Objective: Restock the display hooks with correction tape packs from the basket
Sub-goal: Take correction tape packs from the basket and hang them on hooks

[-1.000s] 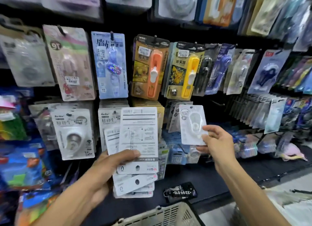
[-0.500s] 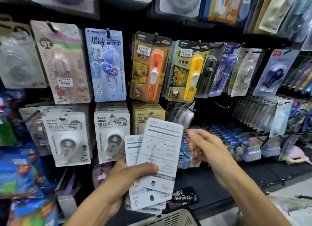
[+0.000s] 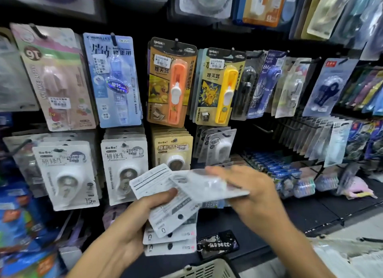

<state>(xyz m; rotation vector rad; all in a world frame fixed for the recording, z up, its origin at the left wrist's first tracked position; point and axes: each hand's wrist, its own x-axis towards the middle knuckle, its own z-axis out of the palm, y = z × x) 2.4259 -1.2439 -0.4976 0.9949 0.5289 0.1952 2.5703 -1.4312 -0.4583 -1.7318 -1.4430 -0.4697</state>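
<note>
Correction tape packs [image 3: 165, 213], white backs facing the camera, are fanned in the left hand [image 3: 128, 230], thumb pinching them. The right hand [image 3: 246, 190] pinches one blurred pack [image 3: 209, 186] just above the fan. Behind them hang packs printed "BoBo" [image 3: 124, 163] and "15m" [image 3: 66, 174]. The basket [image 3: 207, 269] rim shows below, near the black shelf [image 3: 290, 215].

Hanging packs [image 3: 122, 80] are crowding the wall, upper rows overlapping lower ones. A dark gap [image 3: 257, 141] is lying open beside the few white packs [image 3: 219, 147] on one hook. Below, a keychain [image 3: 217, 243] is sitting on the black shelf [image 3: 310, 211]; the basket rim [image 3: 207, 269] is standing near it.
</note>
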